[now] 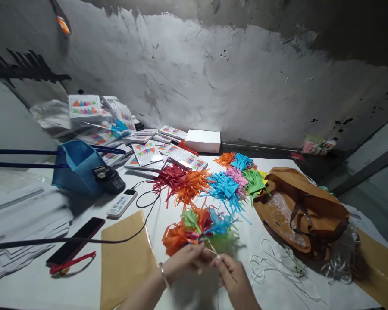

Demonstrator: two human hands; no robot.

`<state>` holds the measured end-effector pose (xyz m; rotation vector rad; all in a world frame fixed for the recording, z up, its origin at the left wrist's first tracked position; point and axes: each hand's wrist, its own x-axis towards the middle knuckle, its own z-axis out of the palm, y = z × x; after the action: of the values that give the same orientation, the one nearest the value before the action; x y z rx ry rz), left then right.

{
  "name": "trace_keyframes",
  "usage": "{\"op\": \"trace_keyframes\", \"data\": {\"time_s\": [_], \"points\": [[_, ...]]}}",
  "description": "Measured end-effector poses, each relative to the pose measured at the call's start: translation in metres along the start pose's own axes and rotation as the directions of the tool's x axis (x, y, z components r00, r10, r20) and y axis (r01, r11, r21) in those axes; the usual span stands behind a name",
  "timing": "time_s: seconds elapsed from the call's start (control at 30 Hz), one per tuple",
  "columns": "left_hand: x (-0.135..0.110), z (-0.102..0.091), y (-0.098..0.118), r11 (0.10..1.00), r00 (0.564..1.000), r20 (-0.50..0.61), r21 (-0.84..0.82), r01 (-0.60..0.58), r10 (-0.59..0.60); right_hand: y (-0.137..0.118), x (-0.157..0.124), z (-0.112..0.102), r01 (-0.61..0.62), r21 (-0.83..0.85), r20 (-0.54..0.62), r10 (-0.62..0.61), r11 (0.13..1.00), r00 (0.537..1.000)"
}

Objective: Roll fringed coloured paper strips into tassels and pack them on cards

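Observation:
Low in the middle of the head view, a bunch of tissue-paper tassels (176, 237) in orange, green, red and blue lies just beyond my hands. My left hand (190, 257), with a bracelet on its wrist, is closed at the near end of the bunch, its fingertips around white string (212, 247). My right hand (231, 273) pinches the same string close by. Farther back lie loose fringed paper tassels: dark red (171, 177), orange (192, 185), blue (224, 187), pink (237, 178) and green (255, 181). My left fingers partly hide the join of string and tassels.
A brown bag (307, 206) and a tangle of white cord (265, 267) lie to the right. On the left are a brown envelope (126, 258), a phone (76, 241), a power bank (122, 203) and a blue bag (79, 168). Printed packets (147, 153) and a white box (202, 141) stand behind.

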<state>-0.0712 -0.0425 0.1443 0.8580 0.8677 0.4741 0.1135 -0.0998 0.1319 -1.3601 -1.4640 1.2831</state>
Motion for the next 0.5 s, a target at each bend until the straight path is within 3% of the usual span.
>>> {"op": "trace_keyframes", "data": {"time_s": [0.03,0.1,0.17,0.23,0.27,0.37,0.43,0.5], "points": [[-0.009,0.000,0.000,0.994,0.995,0.095,0.107,0.026,-0.036,-0.005,0.000,-0.011,0.020,-0.046,-0.029,-0.021,0.999,0.999],[-0.022,0.004,0.007,0.960,0.985,0.171,0.274,-0.066,0.019,-0.018,0.002,-0.025,0.081,-0.148,-0.050,-0.089,0.986,0.995],[-0.024,0.010,0.019,0.853,0.958,0.126,0.436,-0.286,0.257,-0.032,0.005,-0.031,0.153,-0.181,0.031,-0.149,0.972,0.988],[-0.013,0.017,0.031,0.644,0.877,0.180,0.617,-0.453,0.445,-0.045,0.006,-0.030,0.214,-0.166,0.118,-0.196,0.963,0.973],[-0.005,0.020,0.036,0.538,0.848,0.261,0.678,-0.501,0.462,-0.050,0.005,-0.030,0.238,-0.155,0.143,-0.217,0.959,0.966],[0.014,0.026,0.042,0.274,0.789,0.499,0.752,-0.600,0.358,-0.051,0.000,-0.034,0.227,-0.080,0.118,-0.217,0.971,0.969],[0.017,0.025,0.044,0.157,0.768,0.550,0.770,-0.618,0.328,-0.042,-0.005,-0.042,0.140,0.053,0.032,-0.142,0.989,0.989],[0.012,0.022,0.047,0.118,0.779,0.518,0.801,-0.586,0.353,-0.028,-0.011,-0.052,0.051,0.210,-0.059,-0.040,0.976,0.997]]}}
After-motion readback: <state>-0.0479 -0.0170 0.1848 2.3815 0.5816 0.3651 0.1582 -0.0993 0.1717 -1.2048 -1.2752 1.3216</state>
